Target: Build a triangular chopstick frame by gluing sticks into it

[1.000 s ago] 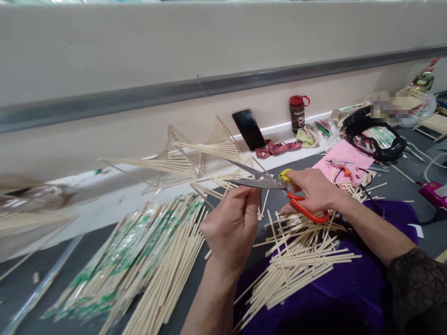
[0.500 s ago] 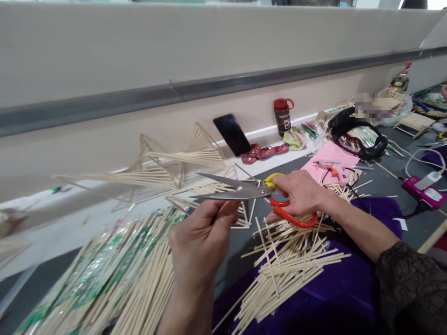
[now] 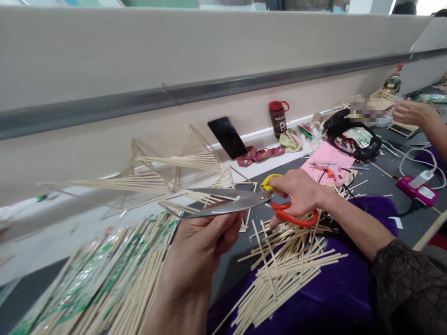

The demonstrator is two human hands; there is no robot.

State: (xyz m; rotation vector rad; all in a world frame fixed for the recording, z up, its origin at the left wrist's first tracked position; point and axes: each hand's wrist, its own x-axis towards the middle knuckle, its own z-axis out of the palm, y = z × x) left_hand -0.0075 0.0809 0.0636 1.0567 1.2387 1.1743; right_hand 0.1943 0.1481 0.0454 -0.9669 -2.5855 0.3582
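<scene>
My right hand (image 3: pixel 300 193) grips the orange and yellow handles of a pair of scissors (image 3: pixel 223 207). The steel blades point left and are closed together. Just under the blades, my left hand (image 3: pixel 199 249) is curled with its fingertips pinched; what it holds is hidden by the blades. Below both hands lies a loose heap of cut wooden sticks (image 3: pixel 289 270) on a purple cloth (image 3: pixel 335 293).
Packs of wooden sticks in green-printed wrappers (image 3: pixel 104 279) cover the left of the table. A stick framework (image 3: pixel 167 167) stands by the wall, with a black phone (image 3: pixel 226 137), a red-capped bottle (image 3: pixel 278 118), a pink sheet (image 3: pixel 328 158) and a glue gun. Another person's hand (image 3: pixel 410 111) works at far right.
The scissor blades have closed from slightly apart. The view has swung right, so hands and scissors sit further left, and another person's hand has come into sight.
</scene>
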